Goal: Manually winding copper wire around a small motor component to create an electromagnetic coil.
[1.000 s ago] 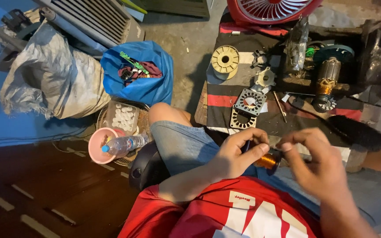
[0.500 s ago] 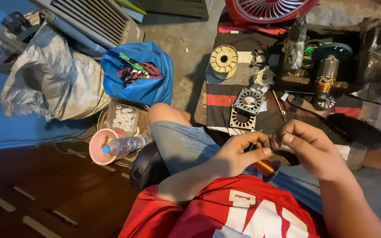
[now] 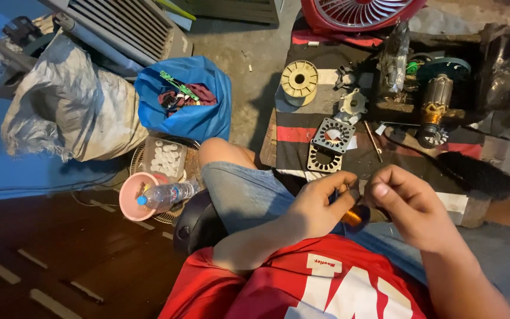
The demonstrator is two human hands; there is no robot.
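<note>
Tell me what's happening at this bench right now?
A seated person holds a small copper-wound coil over their lap, the left hand and right hand both pinching it. Ahead, on a striped cloth, lie two laminated stator plates, an empty yellow spool, a motor armature and a black brush. A water bottle rests on a pink bowl to the left.

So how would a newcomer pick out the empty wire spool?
Start at the red fan at the top edge, then drop to the striped black-and-red mat below it. The spool lies flat at the mat's upper left corner: a pale yellow round disc with a centre hole, unlike the grey metal parts beside it.
</note>
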